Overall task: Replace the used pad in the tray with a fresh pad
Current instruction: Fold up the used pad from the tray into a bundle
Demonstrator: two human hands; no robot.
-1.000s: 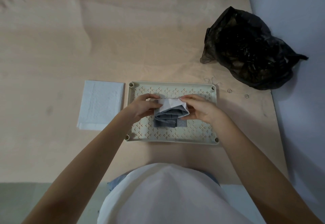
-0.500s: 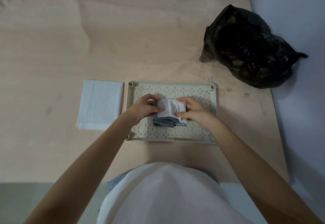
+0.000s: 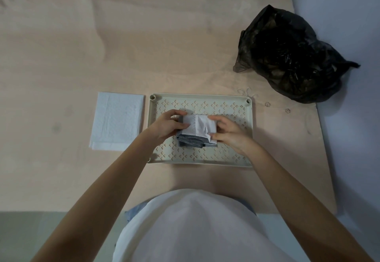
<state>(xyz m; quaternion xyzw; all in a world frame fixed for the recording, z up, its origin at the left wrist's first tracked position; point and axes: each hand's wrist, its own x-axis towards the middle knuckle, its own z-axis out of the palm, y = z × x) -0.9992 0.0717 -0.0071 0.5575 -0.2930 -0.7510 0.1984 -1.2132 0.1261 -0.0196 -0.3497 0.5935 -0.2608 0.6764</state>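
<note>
Both my left hand (image 3: 167, 125) and right hand (image 3: 228, 132) pinch the folded grey-and-white used pad (image 3: 197, 131) over the cream perforated plastic tray (image 3: 249, 138), while the flat white fresh pad (image 3: 118, 121) lies just left, nearer my left hand.

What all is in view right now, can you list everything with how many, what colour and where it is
used pad: one, white outside and grey inside, folded into a bundle over the middle of the tray
tray: one, cream with a cut-out pattern, on the table in front of the person
fresh pad: one, white, flat on the table just left of the tray
bag: one, black plastic, far right of the table
table: one, light wood
left hand: grips the bundle's left end
right hand: grips its right end
</note>
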